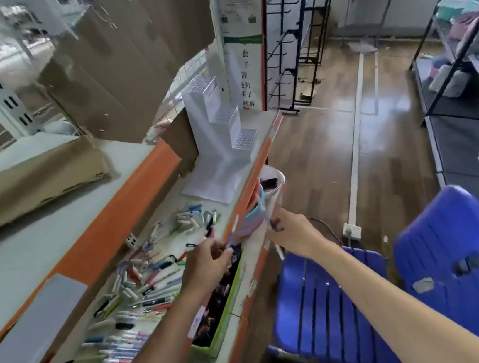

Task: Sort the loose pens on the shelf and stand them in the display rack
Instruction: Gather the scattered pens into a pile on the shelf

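At six o'clock, nearest the camera, two bare forearms are being extended over a blue plastic chair (335, 300) and the orange-edged shelf (246, 272).

The left hand (209, 261) is being held at the centre of the frame, fingers curled, with a pen (233, 230) apparently being pinched at the fingertips; the grip is blurred. Judged: one pen is being singled out for sorting.

The right hand (290, 231), at about one o'clock from the left, is being kept closed around a bundle of pens (274, 238), white ends protruding below the fist. Judged: a sorted batch is being collected here so it can be carried in one trip.

At eight o'clock from the hands, loose pens (142, 284) are lying scattered across the shelf board, still unsorted. A dark box with a green edge (218, 304) is sitting along the front lip, under the left wrist.

Just beyond the hands, at twelve o'clock, a stack of coloured cups (254, 219) is hanging off the shelf edge.

Farther along, at twelve o'clock, the clear stepped display rack (224, 128) is standing on the shelf, its holes seemingly unfilled, well apart from both hands.
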